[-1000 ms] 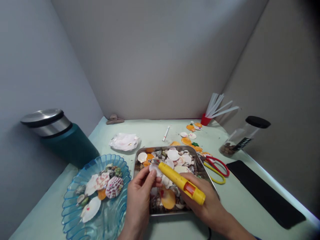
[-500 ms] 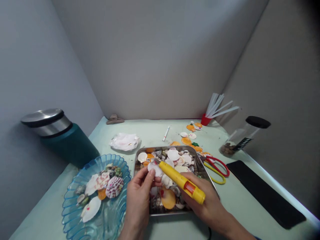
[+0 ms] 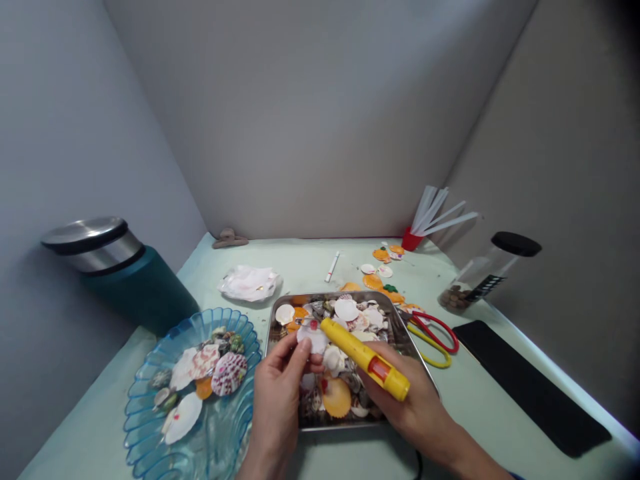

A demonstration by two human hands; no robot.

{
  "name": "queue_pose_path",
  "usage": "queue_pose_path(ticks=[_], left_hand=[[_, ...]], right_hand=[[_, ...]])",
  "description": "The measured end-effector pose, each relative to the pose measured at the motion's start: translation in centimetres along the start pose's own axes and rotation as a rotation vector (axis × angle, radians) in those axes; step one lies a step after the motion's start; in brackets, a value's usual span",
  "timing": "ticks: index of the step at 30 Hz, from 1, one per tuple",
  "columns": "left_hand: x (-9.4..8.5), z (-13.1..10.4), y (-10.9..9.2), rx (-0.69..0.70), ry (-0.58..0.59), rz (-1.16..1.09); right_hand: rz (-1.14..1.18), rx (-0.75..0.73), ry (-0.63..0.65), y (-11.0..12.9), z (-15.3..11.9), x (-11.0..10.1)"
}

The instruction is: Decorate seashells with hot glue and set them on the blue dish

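Observation:
My left hand (image 3: 283, 380) pinches a white shell (image 3: 313, 340) between thumb and fingers, above a metal tray (image 3: 345, 429). A small red blob (image 3: 314, 325) shows at the shell's upper part. My right hand (image 3: 405, 393) is wrapped round a yellow glue gun (image 3: 357, 353), whose barrel points left at that shell. The gun's nozzle tip is hard to make out, and its handle is hidden by the hand. Beneath both hands, many mixed shells fill the tray, among them an orange shell (image 3: 337, 400) with a red spot.
On the left stand a blue scalloped dish (image 3: 215, 433) with shells and a teal bottle (image 3: 145, 287). Scissors (image 3: 435, 337), a black slab (image 3: 530, 387) and a clear jar (image 3: 470, 280) lie right. Behind are a white packet (image 3: 250, 283), a marker (image 3: 333, 267) and a red cup (image 3: 411, 239) holding white sticks.
The glue gun's front end has drawn slightly right, away from the red blob, which now shows more plainly. My left hand and the shell have barely moved.

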State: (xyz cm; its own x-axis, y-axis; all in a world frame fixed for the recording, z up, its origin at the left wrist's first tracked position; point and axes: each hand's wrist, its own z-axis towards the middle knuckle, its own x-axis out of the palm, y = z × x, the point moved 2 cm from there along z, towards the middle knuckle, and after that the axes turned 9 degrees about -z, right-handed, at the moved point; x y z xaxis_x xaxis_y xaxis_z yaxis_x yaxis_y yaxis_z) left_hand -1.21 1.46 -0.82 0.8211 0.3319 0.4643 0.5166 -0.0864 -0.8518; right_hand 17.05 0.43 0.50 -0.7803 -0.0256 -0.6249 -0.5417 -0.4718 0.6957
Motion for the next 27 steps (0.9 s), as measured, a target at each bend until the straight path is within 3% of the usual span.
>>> queue_pose_path(ticks=[19,27], left_hand=[[0.1,-0.1,-0.1,-0.010,-0.001,-0.004],[0.4,-0.2,-0.3,-0.029,0.013,-0.032]], right_hand=[[0.046,-0.004,0.037,0.3,0.3,-0.1],[-0.033,-0.126,-0.008,1.3,0.4,-0.5]])
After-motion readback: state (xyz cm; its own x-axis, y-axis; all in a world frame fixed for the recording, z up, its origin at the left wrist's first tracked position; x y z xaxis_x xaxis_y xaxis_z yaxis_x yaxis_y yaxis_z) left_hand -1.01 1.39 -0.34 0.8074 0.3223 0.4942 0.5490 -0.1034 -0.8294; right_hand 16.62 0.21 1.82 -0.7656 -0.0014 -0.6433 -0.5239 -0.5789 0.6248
